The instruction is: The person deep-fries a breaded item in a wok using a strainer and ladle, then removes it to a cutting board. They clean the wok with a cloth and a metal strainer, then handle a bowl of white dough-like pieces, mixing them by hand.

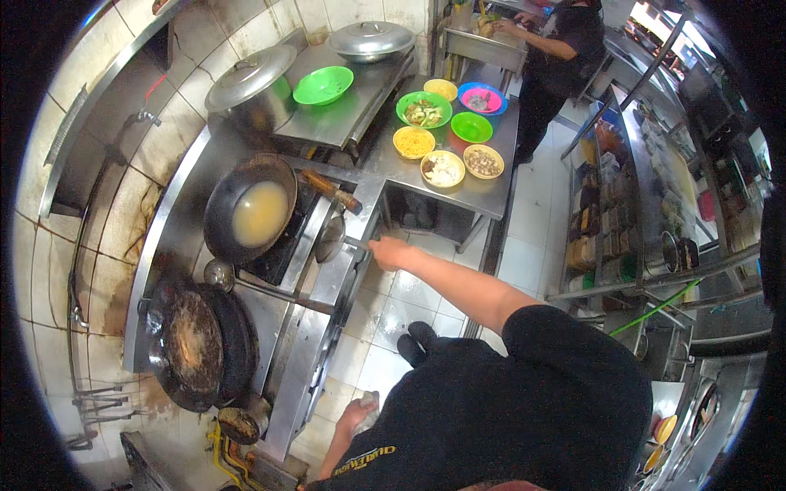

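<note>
My right hand [391, 253] grips the thin handle of a round, shallow metal utensil [331, 238], a ladle or skimmer, over the stove's front edge. Beyond it a dark wok [215, 215] sits on a burner with pale yellow liquid [261, 213] inside. Its wooden handle [331, 191] points towards the side table. Low beside my body, my left hand [356, 416] is closed around a crumpled whitish cloth [368, 411]. A metal ladle [219, 275] rests between the woks, its long handle lying across the stove. The second wok [195, 348] has a browned, crusted-looking interior.
Bowls of chopped food, including a yellow bowl [413, 142], stand on the steel side table [374, 162]. Lidded pots [371, 42] and a green bowl [323, 86] are farther back. A person [562, 52] works beyond the table. A small pan [244, 423] sits near yellow hoses [224, 451].
</note>
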`<state>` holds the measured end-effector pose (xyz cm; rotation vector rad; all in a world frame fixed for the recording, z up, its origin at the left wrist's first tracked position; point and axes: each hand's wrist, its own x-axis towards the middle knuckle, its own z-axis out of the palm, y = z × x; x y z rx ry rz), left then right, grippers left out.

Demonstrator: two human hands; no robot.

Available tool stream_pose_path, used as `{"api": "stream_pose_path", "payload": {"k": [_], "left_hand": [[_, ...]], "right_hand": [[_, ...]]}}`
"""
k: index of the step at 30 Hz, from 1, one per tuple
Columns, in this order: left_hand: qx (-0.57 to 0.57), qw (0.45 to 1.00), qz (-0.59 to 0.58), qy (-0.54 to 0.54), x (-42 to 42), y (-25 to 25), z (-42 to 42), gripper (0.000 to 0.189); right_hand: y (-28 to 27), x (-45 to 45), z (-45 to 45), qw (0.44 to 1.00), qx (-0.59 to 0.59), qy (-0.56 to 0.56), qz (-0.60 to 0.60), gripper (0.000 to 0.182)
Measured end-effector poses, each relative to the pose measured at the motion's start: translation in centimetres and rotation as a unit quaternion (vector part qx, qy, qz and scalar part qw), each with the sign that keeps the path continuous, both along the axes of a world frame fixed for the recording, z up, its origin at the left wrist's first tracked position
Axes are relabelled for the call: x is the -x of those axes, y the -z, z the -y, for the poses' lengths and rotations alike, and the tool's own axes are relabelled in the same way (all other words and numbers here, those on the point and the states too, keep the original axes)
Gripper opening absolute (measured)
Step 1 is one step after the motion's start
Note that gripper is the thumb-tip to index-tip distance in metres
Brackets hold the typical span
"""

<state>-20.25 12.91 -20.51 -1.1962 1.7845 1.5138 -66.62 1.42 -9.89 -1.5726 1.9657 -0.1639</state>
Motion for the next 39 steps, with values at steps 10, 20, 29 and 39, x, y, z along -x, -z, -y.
{"api": "stream_pose_path", "payload": {"k": [10,20,29,39], "left_hand": [[0.1,0.99,0.027,0.097,14.2,2.6,4.4,0.062],[0.078,0.97,0.048,0.223,21.3,10.4,4.4,0.06],[-0.08,0.973,0.211,0.039,37.3,2.8,1.4,0.048],[-0.193,0.964,0.177,0.046,48.5,8.0,-6.1,0.039]], "right_hand": [[0.5,5.3,-6.1,0.933,0.258,0.151,0.2,0.051],[20.7,18.6,-54.2,0.776,-0.038,0.529,0.34,0.033],[21.3,25.5,-67.4,0.55,-0.032,0.656,0.516,0.024],[8.0,57.2,-41.6,0.866,-0.02,0.438,0.241,0.028]]}}
